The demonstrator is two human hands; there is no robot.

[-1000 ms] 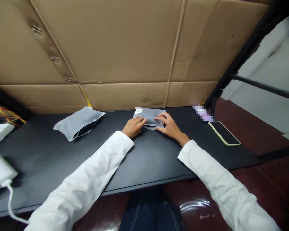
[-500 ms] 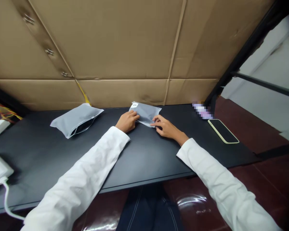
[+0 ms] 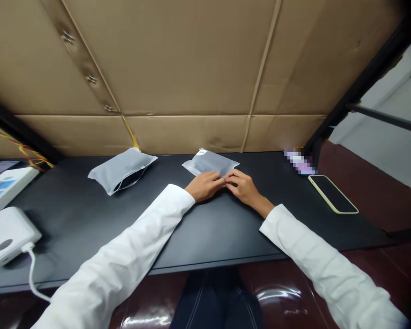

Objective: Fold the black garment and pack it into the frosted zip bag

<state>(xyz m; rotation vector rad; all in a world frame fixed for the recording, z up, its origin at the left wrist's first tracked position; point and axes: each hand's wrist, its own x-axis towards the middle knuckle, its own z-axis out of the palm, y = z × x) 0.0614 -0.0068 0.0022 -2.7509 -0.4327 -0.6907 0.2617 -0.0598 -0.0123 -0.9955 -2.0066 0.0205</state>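
Two bare hands are meeting at the near edge of a grey pouch (image 3: 210,161) on a black table (image 3: 260,237). The pouch is lying flat near the table's back edge, with a small white label (image 3: 201,152) at its far corner. The left hand (image 3: 204,186) and right hand (image 3: 245,186) are curling toward each other, their fingertips (image 3: 222,181) touching the plastic; whether they are pinching it or only pressing it down cannot be told from here. The near edge is hidden under the fingers, so how much of it is folded or closed is unclear. A second pouch (image 3: 121,170) is lying well to the left, touching neither hand, with a dark opening along its lower side. Beyond the right hand, a phone (image 3: 333,194) is resting face up. At the far left, a white charger (image 3: 7,235) is trailing a cable (image 3: 30,274). White sleeves (image 3: 116,251) are covering both forearms.
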